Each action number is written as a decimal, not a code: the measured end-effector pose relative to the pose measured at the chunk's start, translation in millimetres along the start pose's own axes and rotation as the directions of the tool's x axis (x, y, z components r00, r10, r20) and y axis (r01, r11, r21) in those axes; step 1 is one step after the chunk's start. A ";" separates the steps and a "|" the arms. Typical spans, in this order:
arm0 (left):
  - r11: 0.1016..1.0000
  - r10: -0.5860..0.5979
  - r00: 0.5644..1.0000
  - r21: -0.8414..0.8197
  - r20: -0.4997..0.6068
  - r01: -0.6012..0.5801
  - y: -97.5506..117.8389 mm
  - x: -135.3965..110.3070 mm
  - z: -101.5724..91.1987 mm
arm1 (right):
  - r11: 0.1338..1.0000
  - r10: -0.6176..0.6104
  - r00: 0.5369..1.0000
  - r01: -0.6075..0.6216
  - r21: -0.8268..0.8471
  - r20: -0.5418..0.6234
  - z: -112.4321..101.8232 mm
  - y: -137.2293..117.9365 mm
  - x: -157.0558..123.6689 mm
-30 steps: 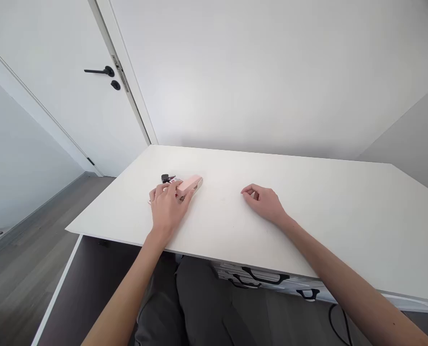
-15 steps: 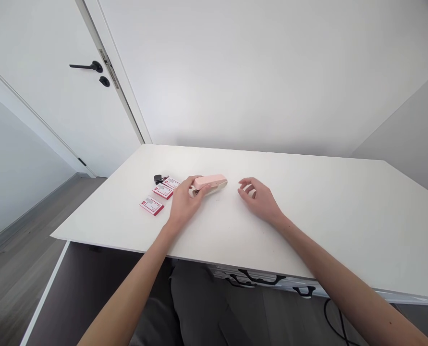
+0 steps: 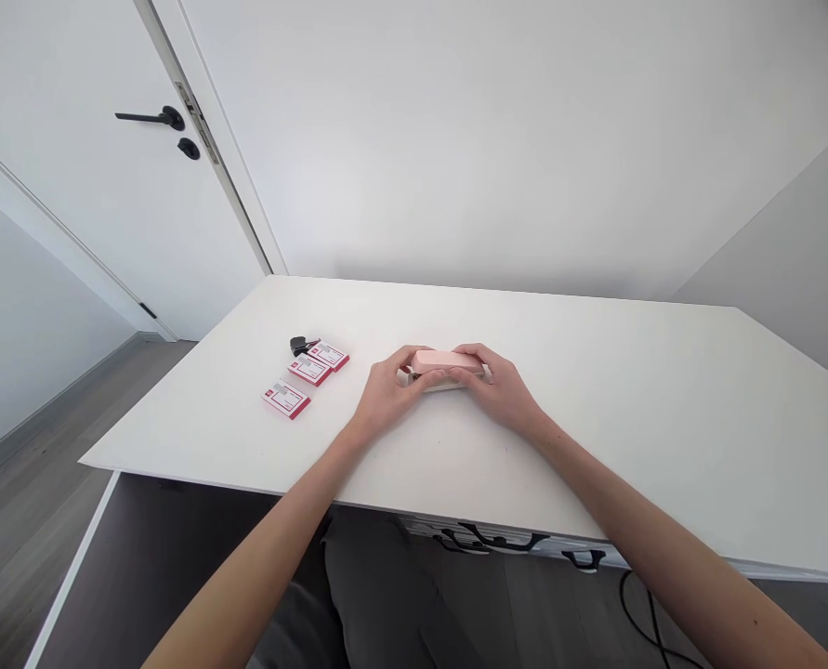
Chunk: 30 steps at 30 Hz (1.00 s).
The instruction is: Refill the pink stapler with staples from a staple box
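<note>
A pink stapler (image 3: 447,360) with a pale base lies crosswise between my hands, low over the white tabletop. My left hand (image 3: 392,388) grips its left end, thumb along the near side and fingers behind. Around the right end is my right hand (image 3: 501,386), its thumb also on the near side and its fingers at the far side. The two thumb tips nearly meet in front of the stapler. Most of the fingertips behind it are hidden.
Left of my hands lie three red-and-white small boxes (image 3: 286,399). A black staple remover (image 3: 300,346) sits behind them, partly covered. The white desk (image 3: 629,418) meets the wall at the back. Black drawer handles (image 3: 504,537) show below its front edge, and a black cable (image 3: 640,618) hangs lower right.
My left hand has carried the stapler to the right and turned it more level across the desk. My right hand, apart from it before, has closed on its right end.
</note>
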<state>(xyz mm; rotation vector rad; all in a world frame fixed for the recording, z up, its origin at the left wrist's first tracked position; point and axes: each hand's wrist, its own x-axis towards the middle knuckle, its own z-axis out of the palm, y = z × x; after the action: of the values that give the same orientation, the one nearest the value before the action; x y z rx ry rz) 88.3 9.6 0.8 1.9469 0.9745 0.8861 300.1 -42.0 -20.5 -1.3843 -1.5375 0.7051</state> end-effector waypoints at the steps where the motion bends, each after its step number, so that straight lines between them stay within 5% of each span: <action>1: 1.000 -0.002 1.000 -0.012 -0.004 0.002 -0.3 -0.6 -0.4 | 1.000 0.000 1.000 0.000 0.009 0.001 0.0 -0.1 0.0; 12: 0.999 -0.033 0.996 -0.004 -0.082 0.033 -1.6 -1.8 1.6 | 1.000 -0.024 1.000 0.024 0.015 -0.014 1.3 -1.0 -0.5; 30: 0.999 -0.044 0.999 -0.021 -0.006 0.044 -1.8 -4.5 3.5 | 0.997 -0.030 0.999 0.026 0.075 0.045 6.8 0.1 -3.2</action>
<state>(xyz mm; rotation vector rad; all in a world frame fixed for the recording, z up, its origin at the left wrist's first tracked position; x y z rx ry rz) 88.4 5.4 -3.4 1.8995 1.0039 0.8745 293.8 -44.0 -24.3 -1.2970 -1.5487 0.7741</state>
